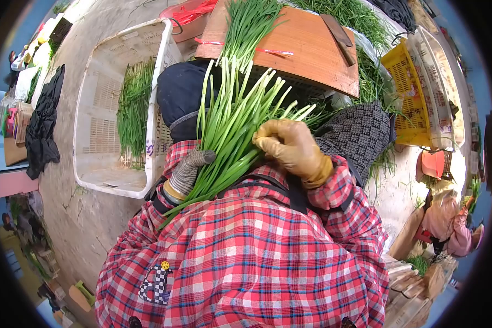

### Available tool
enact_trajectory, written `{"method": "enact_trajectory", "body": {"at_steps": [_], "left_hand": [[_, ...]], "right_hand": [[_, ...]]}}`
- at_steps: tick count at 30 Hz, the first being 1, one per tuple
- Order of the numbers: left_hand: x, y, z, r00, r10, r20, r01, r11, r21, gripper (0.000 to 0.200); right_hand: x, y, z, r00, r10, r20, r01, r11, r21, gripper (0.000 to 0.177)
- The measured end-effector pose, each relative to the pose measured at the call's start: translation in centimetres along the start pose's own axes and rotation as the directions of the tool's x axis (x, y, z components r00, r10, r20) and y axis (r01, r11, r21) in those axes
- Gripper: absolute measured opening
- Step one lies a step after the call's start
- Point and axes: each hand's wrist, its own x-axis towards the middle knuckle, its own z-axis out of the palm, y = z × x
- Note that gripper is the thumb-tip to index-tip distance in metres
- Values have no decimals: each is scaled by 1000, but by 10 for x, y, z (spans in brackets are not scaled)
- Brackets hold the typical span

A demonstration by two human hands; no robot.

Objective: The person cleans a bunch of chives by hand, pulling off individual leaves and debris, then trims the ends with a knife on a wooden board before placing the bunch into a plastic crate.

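Observation:
A loose bunch of garlic chives [229,123] lies across my lap, its pale stem ends pointing away from me. My left hand [188,172], in a grey striped glove, is wrapped round the bunch low on its left side. At the bunch's right edge is my right hand [294,150] in a yellow rubber glove, thumb and fingers pinched together; what they pinch is too small to tell. Beyond my knees, a second bunch of chives [249,27] rests on a brown wooden board [306,52], between two red ties [275,52].
A knife [340,41] lies on the board's right side. To my left stands a white plastic crate [85,136] with chives [136,109] inside. Loose greens [355,19] are heaped behind the board. A yellow crate [402,90] stands at right. Another person [448,218] sits farther right.

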Motion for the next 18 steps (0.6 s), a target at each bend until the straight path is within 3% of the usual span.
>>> {"method": "enact_trajectory", "body": {"at_steps": [1,3,5,6,7,9,10,11,13,15,16,17,18], "left_hand": [[0,1,1,1000,5,-8,-5,1000,-5,52],[1,1,-7,1000,-20,12,20,1000,-14,53],[0,2,-7,998,-44,36,44,999,-22,55],[-2,2,0,1000,-6,13,7,999,-43,57],[-4,3,4,999,32,-8,-33,998,-62,60],[-6,3,-5,996,43,76,-38,997,-72,61],[-6,4,-7,986,53,156,-39,996,-86,63],[-7,6,-2,982,66,178,-53,996,-76,63],[-16,8,8,974,152,169,-152,988,-18,66],[-21,11,4,967,149,208,-158,987,24,70],[-24,11,1,967,160,200,-185,976,114,70],[-25,19,15,967,170,190,-208,957,204,71],[-34,26,34,972,113,204,-144,979,145,71]], "right_hand": [[-2,-2,-3,1000,2,3,-2,1000,2,20],[-8,-6,-13,982,-138,-132,184,866,465,22],[-29,-19,-46,996,-90,-1,72,784,616,23],[-38,6,-64,965,-221,142,38,651,758,22],[-42,16,-72,944,-262,201,27,668,744,24],[-44,43,-69,959,113,259,-194,930,312,27],[-49,57,-60,961,172,216,-219,952,212,38],[-47,86,-55,919,135,369,-241,936,257,75],[-35,93,-29,927,-11,375,-217,800,560,106],[-20,82,-15,924,-129,360,-207,625,753,121],[-15,71,-11,957,-155,244,-133,510,850,121],[-4,60,-12,957,-220,191,-67,472,879,121],[4,61,-19,950,-232,209,-68,500,863,121]]}}
